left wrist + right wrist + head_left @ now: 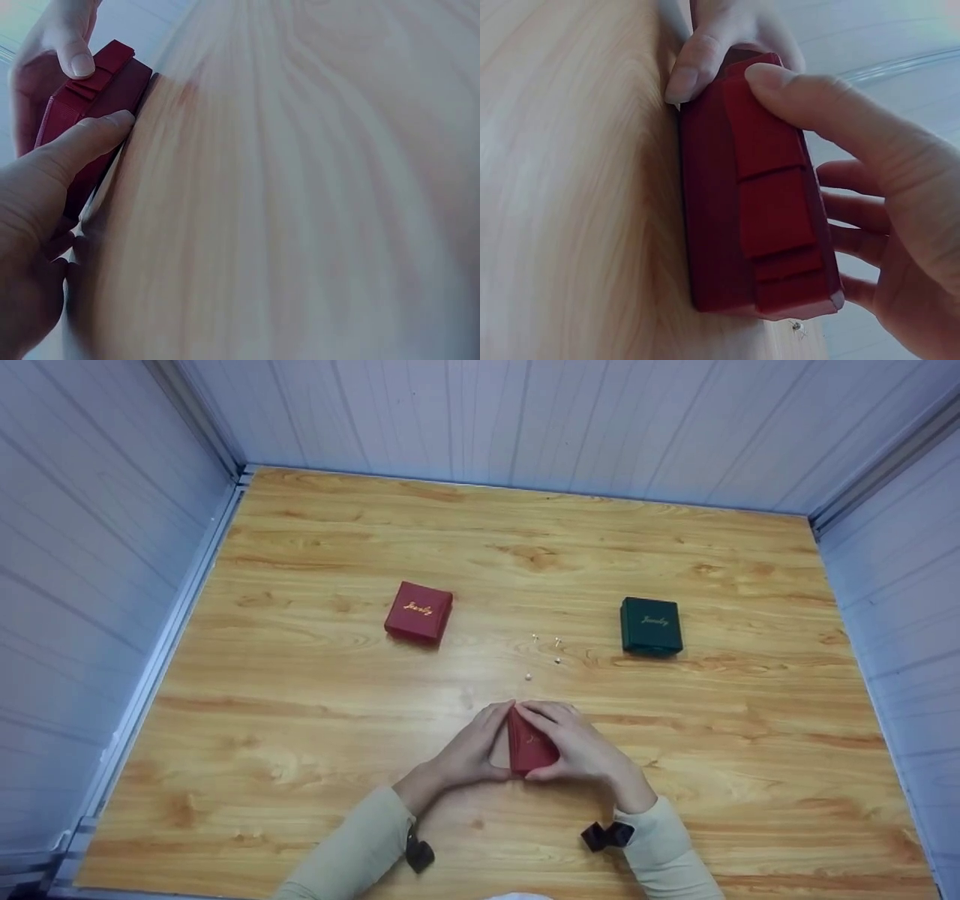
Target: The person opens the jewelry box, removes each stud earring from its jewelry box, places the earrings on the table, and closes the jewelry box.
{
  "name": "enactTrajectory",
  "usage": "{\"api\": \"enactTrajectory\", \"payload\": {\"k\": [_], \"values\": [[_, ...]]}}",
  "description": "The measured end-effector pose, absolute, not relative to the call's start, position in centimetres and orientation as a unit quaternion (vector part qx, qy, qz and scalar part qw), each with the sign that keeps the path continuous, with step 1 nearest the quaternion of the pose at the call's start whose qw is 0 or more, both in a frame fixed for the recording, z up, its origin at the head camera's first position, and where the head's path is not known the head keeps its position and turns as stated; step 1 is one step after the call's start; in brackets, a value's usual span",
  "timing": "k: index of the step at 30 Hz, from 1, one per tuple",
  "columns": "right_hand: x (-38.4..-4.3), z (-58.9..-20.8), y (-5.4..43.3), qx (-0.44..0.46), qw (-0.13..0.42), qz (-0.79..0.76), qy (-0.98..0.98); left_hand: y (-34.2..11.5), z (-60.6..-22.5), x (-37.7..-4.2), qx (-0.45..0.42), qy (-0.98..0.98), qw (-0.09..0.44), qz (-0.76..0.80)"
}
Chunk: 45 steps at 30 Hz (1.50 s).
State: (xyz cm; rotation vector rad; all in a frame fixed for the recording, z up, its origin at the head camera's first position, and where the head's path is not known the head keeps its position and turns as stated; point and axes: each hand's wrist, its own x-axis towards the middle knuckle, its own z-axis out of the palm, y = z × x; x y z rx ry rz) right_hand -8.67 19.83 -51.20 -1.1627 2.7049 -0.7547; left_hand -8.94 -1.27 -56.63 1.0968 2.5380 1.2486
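Observation:
A red jewelry box (531,746) with gold lettering on its lid rests on the table between my two hands. My left hand (471,746) grips it from the left; its thumb (105,135) presses the darker lower part, close to the wood. From the right, my right hand (589,746) holds the lid, its thumb (772,77) on the stepped edge and its fingers over the far side. Both hands' fingertips meet at the box's far end. Beyond it lie several tiny earring-like pieces, among them a small stud (528,676) nearest the hands.
Another red jewelry box (420,611) sits closed farther back on the left. On the right is a dark green jewelry box (651,626), also closed. The wood-grain table (300,750) is bounded by pale panel walls (480,420) at the back and sides.

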Motion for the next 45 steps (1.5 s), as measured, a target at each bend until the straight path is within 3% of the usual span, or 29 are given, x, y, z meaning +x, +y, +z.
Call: {"api": "enactTrajectory", "payload": {"k": [29,45], "values": [[-8.89,-52.16,19.93,-0.368,0.078,-0.268,0.887,-1.24,-56.22,-8.93,0.350,0.838,0.066,0.414],[-9.12,-51.70,20.31,-0.410,0.079,-0.246,0.875,-1.25,-56.46,-8.88,0.361,0.841,0.052,0.399]]}}
